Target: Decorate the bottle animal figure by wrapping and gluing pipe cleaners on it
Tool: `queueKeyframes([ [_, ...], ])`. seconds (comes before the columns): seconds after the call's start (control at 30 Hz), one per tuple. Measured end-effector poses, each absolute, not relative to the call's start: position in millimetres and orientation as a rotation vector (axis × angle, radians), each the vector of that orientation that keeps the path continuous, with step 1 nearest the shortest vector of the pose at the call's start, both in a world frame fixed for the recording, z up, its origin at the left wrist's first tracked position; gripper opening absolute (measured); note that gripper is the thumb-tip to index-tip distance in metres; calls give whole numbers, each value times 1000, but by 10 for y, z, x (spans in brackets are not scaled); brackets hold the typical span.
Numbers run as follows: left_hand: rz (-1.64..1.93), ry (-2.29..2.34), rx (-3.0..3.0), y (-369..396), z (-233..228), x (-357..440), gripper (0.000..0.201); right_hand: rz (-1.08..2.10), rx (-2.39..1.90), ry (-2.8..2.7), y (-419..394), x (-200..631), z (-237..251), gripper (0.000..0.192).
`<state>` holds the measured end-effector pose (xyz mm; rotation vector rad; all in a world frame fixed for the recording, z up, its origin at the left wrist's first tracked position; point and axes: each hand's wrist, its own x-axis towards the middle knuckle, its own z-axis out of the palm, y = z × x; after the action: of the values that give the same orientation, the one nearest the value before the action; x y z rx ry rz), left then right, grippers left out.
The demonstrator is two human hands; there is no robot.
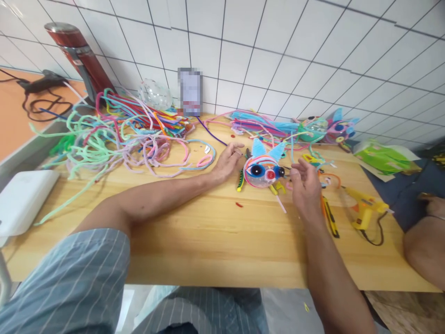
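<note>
The wooden table [215,241] runs back to a white tiled wall [278,41], and its near edge crosses the picture just above the person's striped clothing; the near half of the top is bare wood, the widest open stretch in view. The far left is crowded with a tangled heap of pipe cleaners [114,134], with a white box [22,199] at the left edge. To the right lie a yellow glue gun [365,208] with its dark cord and an orange utility knife [328,213], and past them another person's arm [424,246] rests at the table's right end. Between the hands, in the middle of the table towards the back, sits a clear craft ball [262,169], wound with pink and blue pipe cleaners, with two blue pointed ears on top, dark round eyes, a red button nose and yellow bits below. The left hand [227,160] lies just left of the ball, fingers loosely curled and fingertips close beside it; it holds nothing that can be seen. The right hand [306,183] hovers just right of the ball, half open with fingers bent toward it, and whether it pinches anything small cannot be told. Similar finished figures [327,127] stand at the far right by the wall.
</note>
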<state>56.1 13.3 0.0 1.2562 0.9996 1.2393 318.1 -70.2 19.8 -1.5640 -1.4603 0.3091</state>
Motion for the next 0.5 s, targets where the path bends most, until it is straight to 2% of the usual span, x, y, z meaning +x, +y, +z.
queueKeyframes([
  [0.17, 1254, 971, 1099, 131, 54, 566, 17, 278, -1560, -1419, -705, 3178, 207, 59],
  [0.33, 1302, 961, 1005, 110, 84, 549, 47, 291, -1532, -1385, -714, 3172, 200, 58],
  [0.5, 1249, 935, 1040, 116, 57, 543, 20, 281, -1482, -1321, -713, 3141, 203, 51],
])
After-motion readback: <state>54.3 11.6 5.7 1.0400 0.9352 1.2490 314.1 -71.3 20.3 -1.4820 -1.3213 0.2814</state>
